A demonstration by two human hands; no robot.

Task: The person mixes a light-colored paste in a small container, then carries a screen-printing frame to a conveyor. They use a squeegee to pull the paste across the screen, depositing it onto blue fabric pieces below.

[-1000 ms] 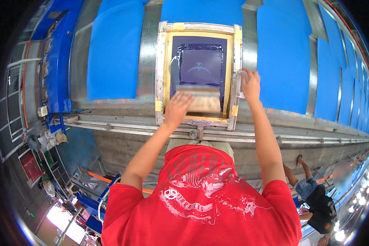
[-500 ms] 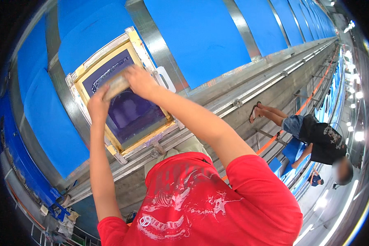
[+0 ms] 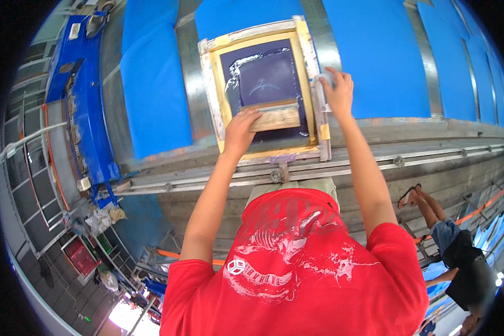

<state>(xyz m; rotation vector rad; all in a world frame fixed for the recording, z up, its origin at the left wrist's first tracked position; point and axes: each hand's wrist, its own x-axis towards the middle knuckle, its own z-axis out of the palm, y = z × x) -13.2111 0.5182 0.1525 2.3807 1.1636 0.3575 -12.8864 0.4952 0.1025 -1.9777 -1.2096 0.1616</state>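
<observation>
A screen-printing frame [image 3: 208,84] with yellow taped inner edges lies on the blue-covered table. Its mesh [image 3: 269,75] is purple, with dark wet ink along the top and left side and a pale curved mark in the middle. Across the lower mesh rests a wooden squeegee [image 3: 275,118]. My left hand [image 3: 241,131] is closed on its left end. At the frame's right side my right hand [image 3: 338,94] has its thumb and fingers about a white handle [image 3: 322,89], partly hidden by the hand.
Blue sheets [image 3: 375,61] lie along the long table, parted by metal strips. A metal rail [image 3: 369,162] runs along the near edge. A blue machine part [image 3: 89,112] stands at the left end. Another person [image 3: 459,246] is at the lower right.
My right hand has left the squeegee and moved to the handle on the frame's right side. The squeegee now sits lower on the mesh. My view has turned, shifting the frame rightward.
</observation>
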